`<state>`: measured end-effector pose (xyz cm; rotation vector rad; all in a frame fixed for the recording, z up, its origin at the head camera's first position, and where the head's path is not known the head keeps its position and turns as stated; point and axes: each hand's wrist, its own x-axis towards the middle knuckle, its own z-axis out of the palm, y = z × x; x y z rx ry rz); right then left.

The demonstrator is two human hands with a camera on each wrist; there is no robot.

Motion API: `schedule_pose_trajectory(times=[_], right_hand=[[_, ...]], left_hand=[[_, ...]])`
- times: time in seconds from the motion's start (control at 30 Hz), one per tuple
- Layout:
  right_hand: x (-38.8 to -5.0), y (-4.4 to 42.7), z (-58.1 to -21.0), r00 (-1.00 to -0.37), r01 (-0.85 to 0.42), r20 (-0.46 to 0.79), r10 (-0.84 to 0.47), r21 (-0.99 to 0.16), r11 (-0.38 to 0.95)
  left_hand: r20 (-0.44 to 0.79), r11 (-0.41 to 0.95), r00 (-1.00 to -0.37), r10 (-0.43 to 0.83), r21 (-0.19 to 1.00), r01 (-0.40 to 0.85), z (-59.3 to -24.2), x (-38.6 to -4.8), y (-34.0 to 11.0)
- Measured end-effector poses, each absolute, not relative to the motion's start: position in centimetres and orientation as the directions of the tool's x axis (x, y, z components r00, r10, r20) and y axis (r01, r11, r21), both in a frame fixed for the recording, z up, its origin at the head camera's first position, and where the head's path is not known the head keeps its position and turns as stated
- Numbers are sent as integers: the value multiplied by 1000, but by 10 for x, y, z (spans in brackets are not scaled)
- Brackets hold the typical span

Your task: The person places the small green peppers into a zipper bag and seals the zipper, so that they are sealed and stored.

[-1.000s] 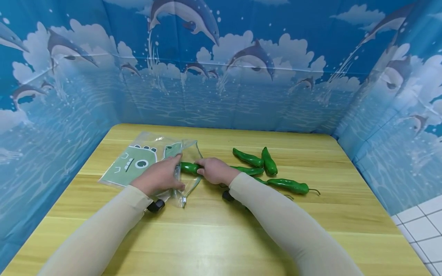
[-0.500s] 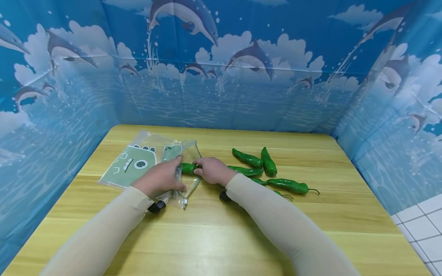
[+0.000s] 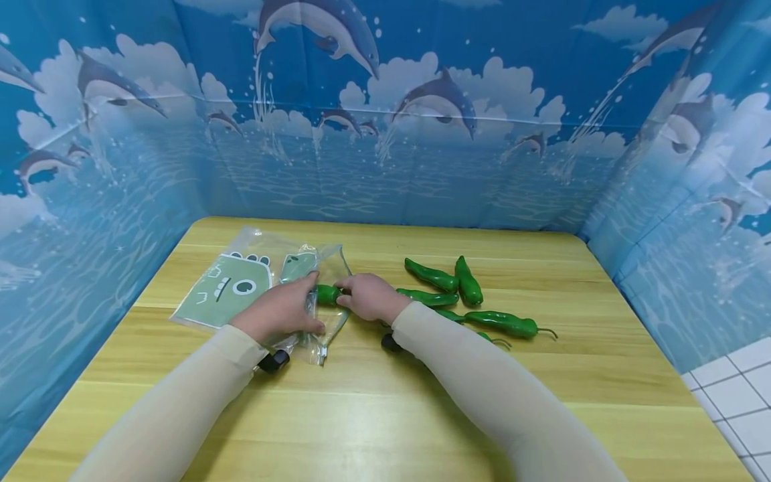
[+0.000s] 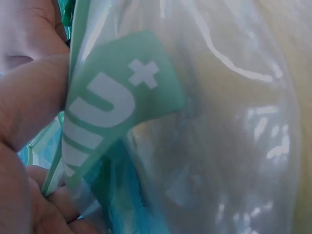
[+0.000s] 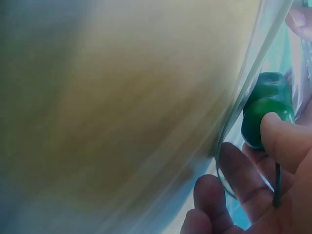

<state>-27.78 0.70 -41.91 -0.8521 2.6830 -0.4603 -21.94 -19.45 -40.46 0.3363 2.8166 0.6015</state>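
Note:
A clear zip bag (image 3: 231, 294) with a green cartoon dinosaur print lies flat at the left of the table, its mouth toward the right. My left hand (image 3: 280, 309) holds the bag at its mouth, thumb and fingers spread apart along the edge. Between thumb and fingers, my right hand (image 3: 373, 298) pinches a green chili pepper (image 5: 265, 119) by its stem end. The pepper's front part is inside the bag's mouth, and its tip is hidden by the left hand. In the left wrist view the bag's film (image 4: 219, 146) fills most of the picture.
Several green chili peppers (image 3: 502, 323) lie on the wooden table (image 3: 361, 415) right of the hands, some partly hidden by the right forearm. A dolphin-print curtain (image 3: 385, 167) stands around the back and sides. White tiles (image 3: 731, 388) show at the far right.
My right hand has moved slightly left, taking the chili pepper a little deeper into the bag's mouth. The left hand stays almost still.

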Motion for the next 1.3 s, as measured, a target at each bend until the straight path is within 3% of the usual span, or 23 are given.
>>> schedule_pose_trajectory(times=[0.97,1.3], right_hand=[[-275,4,-418,-728,-591,-169,-664,-336,733],[-278,9,-421,-708,-577,-196,-679,-394,715]], left_hand=[[-197,891,-947,252,429,148,-404,-219,-195],[-202,894,-947,250,424,146,-405,-220,-195]])
